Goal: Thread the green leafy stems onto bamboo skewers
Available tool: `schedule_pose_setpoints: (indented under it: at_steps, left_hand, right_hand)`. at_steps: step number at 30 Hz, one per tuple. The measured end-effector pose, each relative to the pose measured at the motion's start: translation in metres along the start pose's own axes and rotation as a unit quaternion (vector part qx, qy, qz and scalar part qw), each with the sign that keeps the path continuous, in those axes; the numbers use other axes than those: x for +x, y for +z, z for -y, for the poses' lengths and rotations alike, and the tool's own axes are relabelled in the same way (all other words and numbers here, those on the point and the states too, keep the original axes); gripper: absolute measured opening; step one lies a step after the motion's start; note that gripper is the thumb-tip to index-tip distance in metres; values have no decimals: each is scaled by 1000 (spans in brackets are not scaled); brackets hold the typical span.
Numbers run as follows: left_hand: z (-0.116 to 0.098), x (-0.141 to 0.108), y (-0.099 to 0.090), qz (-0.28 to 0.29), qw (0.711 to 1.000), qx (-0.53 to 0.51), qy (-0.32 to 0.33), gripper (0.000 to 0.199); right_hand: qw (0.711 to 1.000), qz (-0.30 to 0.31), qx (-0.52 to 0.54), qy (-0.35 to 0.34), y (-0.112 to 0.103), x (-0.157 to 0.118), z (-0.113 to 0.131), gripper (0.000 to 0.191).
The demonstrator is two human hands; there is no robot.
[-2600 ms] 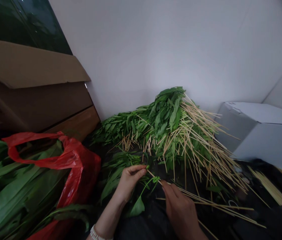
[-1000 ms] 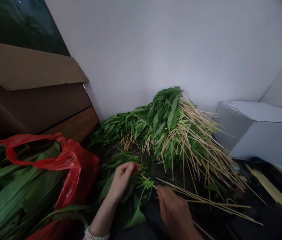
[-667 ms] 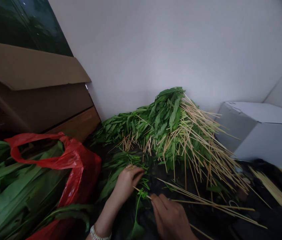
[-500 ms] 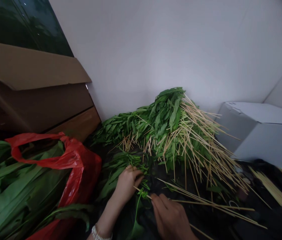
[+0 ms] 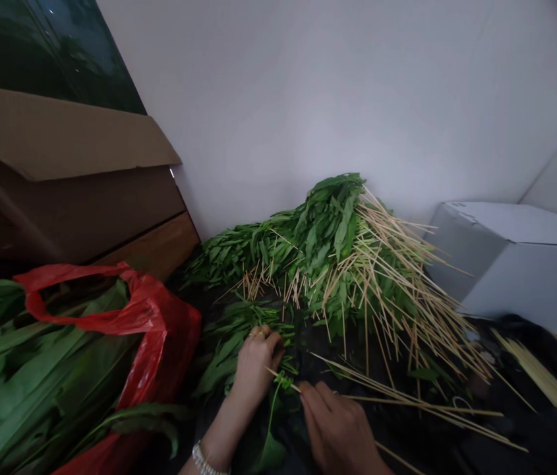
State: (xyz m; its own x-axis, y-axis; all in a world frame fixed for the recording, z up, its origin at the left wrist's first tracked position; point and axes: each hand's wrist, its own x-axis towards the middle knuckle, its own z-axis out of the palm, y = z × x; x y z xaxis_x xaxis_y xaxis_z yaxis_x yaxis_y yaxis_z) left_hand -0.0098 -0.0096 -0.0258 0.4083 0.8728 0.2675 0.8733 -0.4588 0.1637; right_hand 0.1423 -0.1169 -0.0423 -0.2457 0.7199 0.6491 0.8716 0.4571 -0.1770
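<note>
My right hand is closed around a thin wooden skewer, pinching it near its pointed end. Threaded on that skewer is a curled green stem, and its single leaf hangs below. Just left of the skewer's tip, my left hand reaches into a small heap of loose green leaves, fingers bent down among the stems. Whether it grips a stem is hidden by the hand itself. Several loose skewers lie on the dark surface to the right of my right hand.
Against the white wall rests a large pile of skewered greens. A red plastic bag full of long leaves stands at the left, before a cardboard box. At the right are a white box and a skewer bundle.
My left hand has shifted slightly right and up among the loose leaves. The right hand still holds the skewer in nearly the same place.
</note>
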Motion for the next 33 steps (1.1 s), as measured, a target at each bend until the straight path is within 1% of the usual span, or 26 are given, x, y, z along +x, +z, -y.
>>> schedule_pose_setpoints:
  at_steps: [4, 7, 10, 12, 14, 15, 17, 19, 20, 22, 26, 33]
  left_hand:
    - [1, 0, 2, -3, 1000, 8, -1, 12]
    - [1, 0, 3, 0, 1000, 8, 6, 9]
    - [0, 0, 1, -28, 999, -27, 11, 10]
    - [2, 1, -1, -66, 993, -93, 9, 8]
    - [4, 2, -5, -102, 977, -185, -12, 7]
    - [5, 2, -7, -115, 964, -239, -29, 8]
    - [6, 4, -12, -125, 926, -351, -69, 14]
    - [6, 5, -16, -117, 885, -438, -104, 20]
    - [5, 5, -17, -108, 871, -466, -114, 22]
    - [4, 6, -19, -90, 856, -495, -122, 22]
    - [1, 6, -20, -66, 850, -511, -111, 20]
    - [0, 4, -22, -49, 855, -510, -87, 18]
  right_hand:
    - [1000, 1, 2, 3, -1, 0, 0, 26]
    - [1000, -1, -5, 2, -1, 1, 0, 26]
    - [1000, -4, -9, 8, 0, 1, 0, 27]
    - [1000, -11, -6, 16, 0, 0, -1, 28]
    - [999, -20, -2, 27, 1, 0, -2, 29]
    - [999, -23, -2, 34, 1, 0, -3, 29]
    - [998, -30, -6, 51, 0, 0, -5, 31]
    - [997, -41, -11, 66, -2, 1, -8, 32]
    - [996, -49, -11, 72, -2, 1, -9, 32]
    - [995, -58, -9, 85, -4, 1, -12, 32]
    - [994, -37, 3, 99, -3, -2, -18, 31]
    - [994, -17, 10, 105, 1, -6, -21, 30]
